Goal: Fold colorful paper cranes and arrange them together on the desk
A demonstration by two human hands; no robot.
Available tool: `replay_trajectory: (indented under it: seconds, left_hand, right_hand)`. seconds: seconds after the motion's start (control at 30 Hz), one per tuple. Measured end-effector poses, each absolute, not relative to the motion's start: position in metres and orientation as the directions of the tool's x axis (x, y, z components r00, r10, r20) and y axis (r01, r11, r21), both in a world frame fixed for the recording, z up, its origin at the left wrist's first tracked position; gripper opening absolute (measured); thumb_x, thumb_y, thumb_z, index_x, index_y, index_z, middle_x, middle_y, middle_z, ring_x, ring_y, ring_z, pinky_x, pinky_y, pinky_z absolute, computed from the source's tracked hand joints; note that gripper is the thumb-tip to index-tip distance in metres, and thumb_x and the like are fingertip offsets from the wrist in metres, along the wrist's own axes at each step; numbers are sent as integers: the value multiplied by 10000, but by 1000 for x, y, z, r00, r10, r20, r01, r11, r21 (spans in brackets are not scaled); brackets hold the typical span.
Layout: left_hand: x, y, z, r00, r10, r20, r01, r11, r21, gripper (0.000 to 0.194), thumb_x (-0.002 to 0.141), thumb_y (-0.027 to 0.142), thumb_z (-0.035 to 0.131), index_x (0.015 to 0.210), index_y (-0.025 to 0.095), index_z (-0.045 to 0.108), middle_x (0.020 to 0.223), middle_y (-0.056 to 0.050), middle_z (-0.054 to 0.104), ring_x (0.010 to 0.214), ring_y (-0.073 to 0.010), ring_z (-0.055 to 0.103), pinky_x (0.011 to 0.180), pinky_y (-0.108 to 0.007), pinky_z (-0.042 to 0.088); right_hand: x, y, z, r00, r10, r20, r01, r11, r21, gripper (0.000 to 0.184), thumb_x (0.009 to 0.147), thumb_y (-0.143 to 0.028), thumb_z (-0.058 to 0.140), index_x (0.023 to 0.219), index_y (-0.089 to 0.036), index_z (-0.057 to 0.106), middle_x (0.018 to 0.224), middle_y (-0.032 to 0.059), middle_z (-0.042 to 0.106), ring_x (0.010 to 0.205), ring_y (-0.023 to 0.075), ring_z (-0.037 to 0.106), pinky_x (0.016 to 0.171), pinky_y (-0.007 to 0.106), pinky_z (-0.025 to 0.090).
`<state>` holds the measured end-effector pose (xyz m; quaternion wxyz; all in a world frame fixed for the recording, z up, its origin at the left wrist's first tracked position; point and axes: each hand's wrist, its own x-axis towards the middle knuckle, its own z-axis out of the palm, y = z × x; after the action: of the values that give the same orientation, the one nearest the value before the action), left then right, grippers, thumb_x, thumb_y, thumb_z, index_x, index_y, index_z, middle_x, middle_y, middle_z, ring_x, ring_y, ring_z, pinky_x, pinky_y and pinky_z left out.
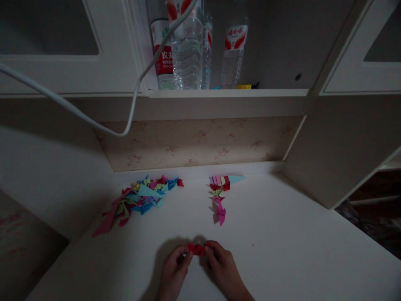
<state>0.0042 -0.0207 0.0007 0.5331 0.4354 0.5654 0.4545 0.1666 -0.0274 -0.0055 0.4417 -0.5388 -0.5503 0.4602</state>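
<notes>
A small red folded paper piece [196,249] is stretched between my two hands, just above the white tabletop [275,251]. My left hand [176,265] pinches its left end between thumb and forefinger. At the other end, my right hand [222,262] grips it the same way. The fingertips cover both ends, so its full shape is hidden. Beyond my hands lies a short column of folded paper pieces, with a magenta one [221,214] nearest to me and a red one [226,184] farther back.
A heap of many-coloured folded papers [147,196] lies at the back left. Above, a shelf [228,93] holds several plastic bottles [188,54]. A white cable [134,104] hangs in front of it. Cabinet side panels [341,154] bound the table.
</notes>
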Motion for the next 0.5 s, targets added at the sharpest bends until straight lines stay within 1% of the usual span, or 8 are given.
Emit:
replay_trajectory:
  seconds: [0.1,0.3,0.33,0.4,0.5]
  left_hand:
    - [5,-20,4,6,975,-221,-2,221,975,514,617,626,681,809,150,692,450,79,360,409,-70,294,384,-188,208]
    - [4,-21,3,9,980,-197,10,197,980,494,637,594,690,834,141,696,440,76,386,406,-70,322,389,-185,228]
    - [4,-21,1,8,981,-194,3,194,981,494,647,586,689,852,137,692,446,73,403,404,-70,330,389,-183,231]
    - [4,-21,-3,-3,985,-175,-16,175,984,491,676,564,681,913,135,675,509,49,489,413,-70,360,392,-181,251]
    - [5,-21,-7,-39,989,-139,-38,138,990,473,731,546,638,971,139,643,627,10,579,421,-66,393,387,-178,268]
  right_hand:
    - [166,-28,-3,-37,999,-9,195,-2,-981,422,883,-545,440,869,-172,636,585,-12,557,518,126,490,485,214,362]
    - [167,-28,2,-50,999,9,237,20,-971,400,902,-510,417,843,-176,630,600,-6,570,528,128,487,502,217,362]
    - [167,-28,3,-49,999,14,253,26,-967,396,903,-502,418,844,-176,634,613,-1,581,541,131,494,513,219,366]
    - [168,-28,4,-42,999,17,278,28,-960,389,903,-491,425,848,-175,645,637,7,598,569,139,510,533,224,373]
    - [166,-29,5,-55,998,17,256,31,-966,384,903,-485,433,839,-176,653,661,13,604,599,147,517,557,230,382]
